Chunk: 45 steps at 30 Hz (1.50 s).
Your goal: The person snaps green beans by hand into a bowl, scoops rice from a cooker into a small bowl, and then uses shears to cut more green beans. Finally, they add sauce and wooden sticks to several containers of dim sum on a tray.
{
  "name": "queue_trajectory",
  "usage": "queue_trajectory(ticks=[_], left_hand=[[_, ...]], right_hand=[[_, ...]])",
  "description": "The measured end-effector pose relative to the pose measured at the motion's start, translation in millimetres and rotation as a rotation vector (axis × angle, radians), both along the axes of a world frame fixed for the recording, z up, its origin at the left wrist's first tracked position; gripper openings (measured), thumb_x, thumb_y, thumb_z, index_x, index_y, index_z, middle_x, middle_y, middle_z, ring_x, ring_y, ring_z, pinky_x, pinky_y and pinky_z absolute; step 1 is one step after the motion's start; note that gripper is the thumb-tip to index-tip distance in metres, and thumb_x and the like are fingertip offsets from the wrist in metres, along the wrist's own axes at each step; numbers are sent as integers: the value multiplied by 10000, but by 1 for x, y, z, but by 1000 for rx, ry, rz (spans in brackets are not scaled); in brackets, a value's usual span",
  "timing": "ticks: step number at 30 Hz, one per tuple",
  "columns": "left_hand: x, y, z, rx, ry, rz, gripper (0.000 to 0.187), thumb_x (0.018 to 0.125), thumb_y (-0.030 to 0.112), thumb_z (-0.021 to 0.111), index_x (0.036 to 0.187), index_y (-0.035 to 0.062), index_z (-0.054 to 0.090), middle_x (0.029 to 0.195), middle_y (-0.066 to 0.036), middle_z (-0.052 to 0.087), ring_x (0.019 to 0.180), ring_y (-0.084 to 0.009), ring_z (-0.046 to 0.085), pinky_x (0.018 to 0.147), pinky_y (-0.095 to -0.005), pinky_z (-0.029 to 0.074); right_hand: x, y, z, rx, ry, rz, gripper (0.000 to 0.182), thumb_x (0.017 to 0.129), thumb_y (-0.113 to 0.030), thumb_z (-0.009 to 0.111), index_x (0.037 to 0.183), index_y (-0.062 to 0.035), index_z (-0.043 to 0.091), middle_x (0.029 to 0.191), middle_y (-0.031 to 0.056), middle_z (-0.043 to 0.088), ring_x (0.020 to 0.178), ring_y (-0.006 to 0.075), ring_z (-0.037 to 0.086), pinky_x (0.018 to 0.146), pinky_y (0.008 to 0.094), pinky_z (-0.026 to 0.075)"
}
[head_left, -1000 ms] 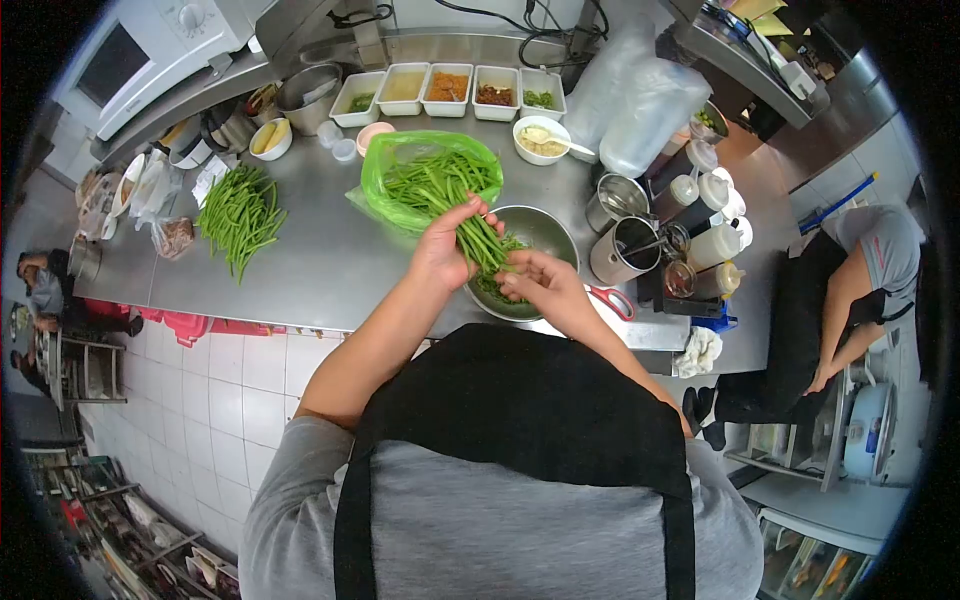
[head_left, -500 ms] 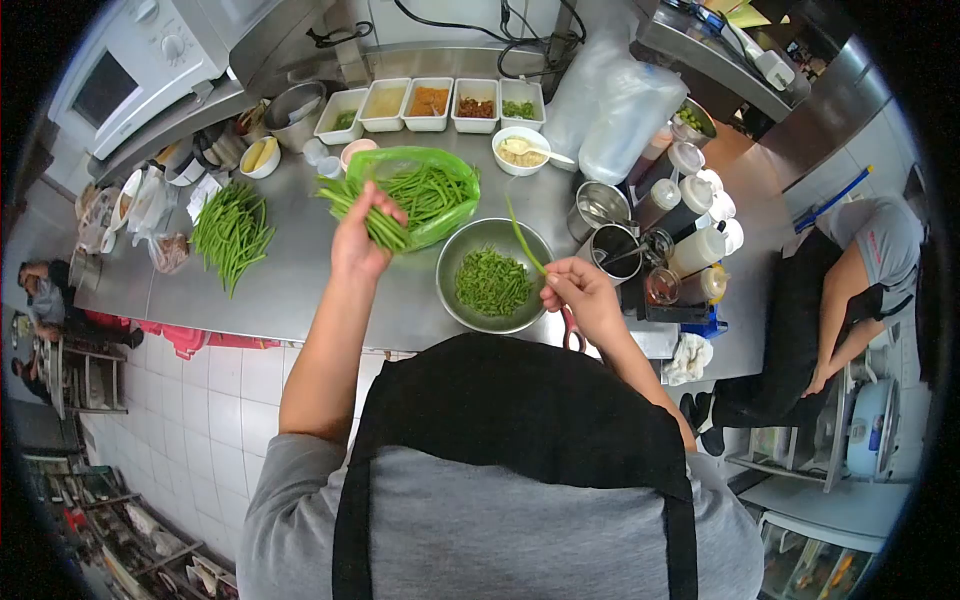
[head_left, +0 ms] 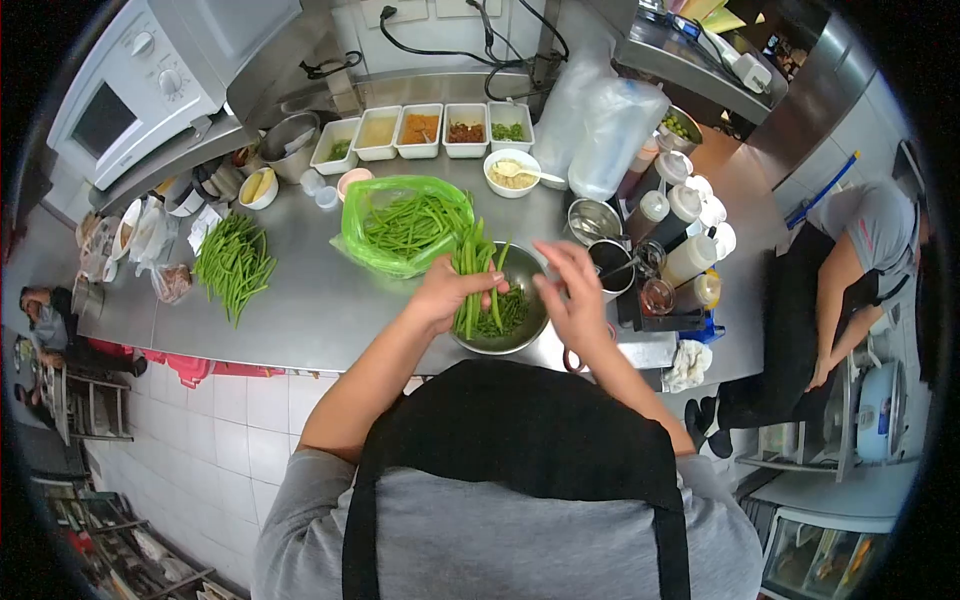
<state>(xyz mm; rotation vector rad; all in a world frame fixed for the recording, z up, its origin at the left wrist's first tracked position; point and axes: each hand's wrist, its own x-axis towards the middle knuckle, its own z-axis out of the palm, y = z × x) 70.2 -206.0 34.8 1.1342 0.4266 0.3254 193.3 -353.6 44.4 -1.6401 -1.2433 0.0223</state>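
A bunch of long green beans is gripped in my left hand, over the left side of a steel bowl. Short cut pieces of green bean lie inside the bowl. By the bowl's right rim, my right hand has its fingers spread, with nothing visible in them. Under its wrist shows the red handle of what looks like scissors, mostly hidden. Beyond my left hand lies an open green plastic bag of more long beans.
Another pile of green beans lies left on the steel counter. White ingredient tubs line the back, beside a small white bowl with a spoon. Sauce bottles crowd the right. A person stands at far right.
My left hand has brought the bunch of beans from above the bag to over the bowl. My right hand has let go of the single bean and spread its fingers.
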Motion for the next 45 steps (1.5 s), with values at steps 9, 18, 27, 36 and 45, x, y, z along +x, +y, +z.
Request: queue_trajectory(ticks=[9, 18, 27, 36, 45], left_hand=[[-10, 11, 10, 125, 77, -228, 169, 750, 33, 651, 854, -6, 524, 740, -133, 619, 574, -130, 558, 501, -231, 440], [-9, 13, 20, 34, -16, 51, 134, 763, 7, 624, 857, 17, 529, 818, -140, 622, 639, -135, 574, 535, -258, 463], [-18, 27, 4, -185, -186, 247, 119, 773, 14, 620, 848, 41, 531, 842, -144, 626, 623, -144, 563, 579, -270, 470], [-36, 12, -6, 89, -324, 272, 164, 776, -16, 612, 913, 2, 522, 879, -120, 630, 770, -160, 611, 659, -269, 509], [-114, 76, -14, 424, -40, 366, 214, 731, 63, 669, 921, 18, 580, 846, -48, 644, 720, -117, 586, 684, -275, 486]], right_hand=[[34, 14, 10, -104, -636, 106, 119, 695, -102, 644, 813, -91, 654, 765, 13, 577, 754, 226, 524, 667, 316, 451], [27, 29, -5, 151, 766, -53, 135, 840, -129, 590, 909, -23, 639, 781, -25, 599, 703, 40, 498, 650, 212, 411], [-25, 31, -1, -70, -85, 153, 199, 752, -50, 637, 949, -24, 642, 671, 96, 552, 617, 201, 542, 584, 300, 437], [-30, 47, -25, -154, -7, 176, 73, 772, -78, 618, 822, -24, 616, 740, 103, 590, 685, 254, 569, 618, 335, 450], [-30, 79, -15, 100, 1126, 370, 32, 823, -40, 573, 815, -17, 593, 731, 17, 578, 635, 101, 524, 611, 227, 419]])
